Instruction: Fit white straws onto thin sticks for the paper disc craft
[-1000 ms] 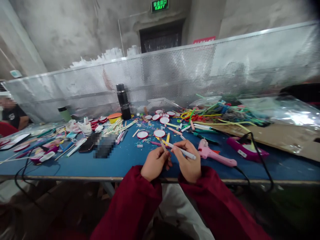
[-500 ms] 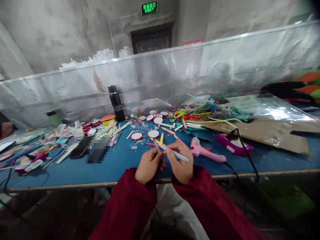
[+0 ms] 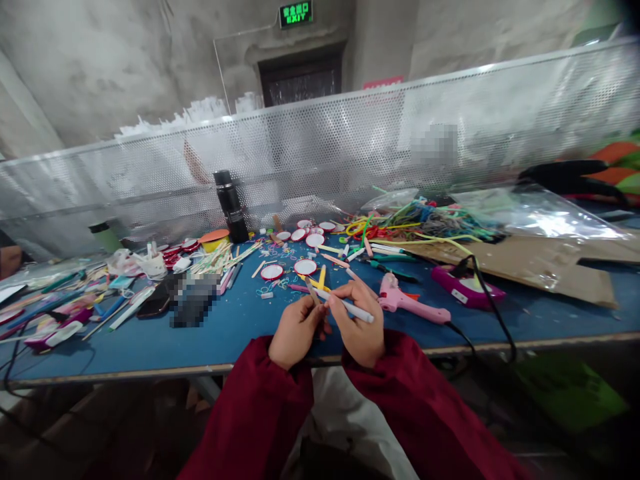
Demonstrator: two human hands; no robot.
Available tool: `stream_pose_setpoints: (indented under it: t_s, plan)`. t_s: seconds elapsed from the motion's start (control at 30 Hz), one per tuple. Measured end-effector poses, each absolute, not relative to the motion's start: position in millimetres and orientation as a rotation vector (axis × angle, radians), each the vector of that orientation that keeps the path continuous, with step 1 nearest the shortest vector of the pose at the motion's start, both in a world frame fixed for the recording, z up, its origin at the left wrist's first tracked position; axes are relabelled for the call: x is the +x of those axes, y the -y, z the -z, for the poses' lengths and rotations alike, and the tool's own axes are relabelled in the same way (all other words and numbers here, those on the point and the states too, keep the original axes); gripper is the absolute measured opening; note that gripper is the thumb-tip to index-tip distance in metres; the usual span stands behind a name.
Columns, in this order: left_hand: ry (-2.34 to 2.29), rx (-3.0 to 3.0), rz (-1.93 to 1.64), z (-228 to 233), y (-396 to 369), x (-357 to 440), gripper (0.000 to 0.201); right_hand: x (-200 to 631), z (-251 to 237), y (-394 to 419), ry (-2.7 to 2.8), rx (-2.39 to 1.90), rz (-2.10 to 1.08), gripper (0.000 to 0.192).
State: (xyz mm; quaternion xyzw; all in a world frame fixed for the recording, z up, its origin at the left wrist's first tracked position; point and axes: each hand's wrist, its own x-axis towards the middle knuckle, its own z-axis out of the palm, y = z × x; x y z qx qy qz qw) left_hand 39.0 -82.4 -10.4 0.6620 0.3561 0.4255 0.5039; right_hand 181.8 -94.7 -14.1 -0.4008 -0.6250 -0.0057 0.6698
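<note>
Left hand (image 3: 294, 331) pinched one thin stick (image 3: 311, 290), right hand (image 3: 361, 328) pinched one white pen (image 3: 362, 313), one pink glue gun (image 3: 417, 308) lay nearby.

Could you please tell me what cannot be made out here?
In the head view:
Lower end of the thin stick, hidden in the left hand.
Part of the white pen, covered by the right hand.
Lettering on the black bottle, too small.
Rest of the white sheet, cut off by the left edge.

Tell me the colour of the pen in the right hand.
The pen is whitish, seen best in the head view.
</note>
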Motion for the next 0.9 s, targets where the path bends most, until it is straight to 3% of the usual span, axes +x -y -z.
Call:
stream_pose_setpoints:
  t_s: [0.9]
  plan:
    - [-0.851,1.585,-1.046,11.4,81.7,38.5,0.040,181.2,13.1,96.1,1.384,-0.926,0.018,0.012]
